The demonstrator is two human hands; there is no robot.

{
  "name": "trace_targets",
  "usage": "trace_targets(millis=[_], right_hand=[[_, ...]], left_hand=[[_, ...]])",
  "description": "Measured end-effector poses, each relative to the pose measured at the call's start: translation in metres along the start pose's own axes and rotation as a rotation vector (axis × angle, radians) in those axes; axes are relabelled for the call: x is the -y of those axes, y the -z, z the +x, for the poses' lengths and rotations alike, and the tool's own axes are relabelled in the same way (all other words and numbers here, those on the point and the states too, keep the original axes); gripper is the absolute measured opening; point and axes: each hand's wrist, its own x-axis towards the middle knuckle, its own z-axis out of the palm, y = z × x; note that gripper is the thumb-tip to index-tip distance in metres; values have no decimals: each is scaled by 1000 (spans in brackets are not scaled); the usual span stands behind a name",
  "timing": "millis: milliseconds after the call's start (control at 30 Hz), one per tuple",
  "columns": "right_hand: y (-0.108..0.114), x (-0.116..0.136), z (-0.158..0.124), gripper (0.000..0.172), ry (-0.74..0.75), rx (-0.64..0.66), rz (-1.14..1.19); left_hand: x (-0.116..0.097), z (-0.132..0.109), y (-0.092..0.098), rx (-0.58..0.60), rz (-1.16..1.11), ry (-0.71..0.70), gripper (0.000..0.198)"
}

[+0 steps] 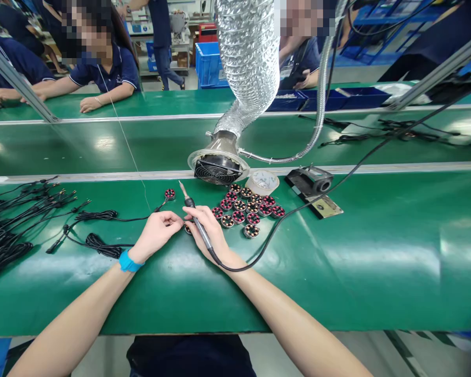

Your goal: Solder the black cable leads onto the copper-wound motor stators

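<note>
Hands [155, 235] and soldering iron [198, 225] over green bench mat [377, 293], foil duct [247, 63] beyond

No writing is coming through legibly: the white lettering [286, 96] running along the blue tray [310, 100] is blurring out, and the label [325, 207] on the black stand's base is showing too small to read.

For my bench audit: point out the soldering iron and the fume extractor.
Soldering iron [198, 224], head view, on its grip.
Fume extractor [217, 170], head view, on its fan guard.
</note>
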Motion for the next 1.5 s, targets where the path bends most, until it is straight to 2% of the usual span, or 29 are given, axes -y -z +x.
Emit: trace_targets(millis=[133, 300, 533, 833, 1100, 1500], right_hand=[[-1, 0, -1, 40, 19, 11, -12], [-1, 1, -2, 37, 28, 3, -64], [1, 2, -1, 35, 37, -24, -80], [0, 3, -1, 34, 29, -13, -44], [-1, 4, -1, 43, -22, -49, 33], [-3, 3, -1, 48, -51, -13, 73]], left_hand=[[0, -2, 0, 13, 78, -89, 18], [-1, -2, 2, 23, 156, -120, 20], [-6, -2, 6, 98, 52, -8, 28], [-6, 2, 4, 105, -76, 156, 25], [-7, 3, 5, 41, -56, 205, 22], [-2, 4, 6, 49, -15, 177, 18]])
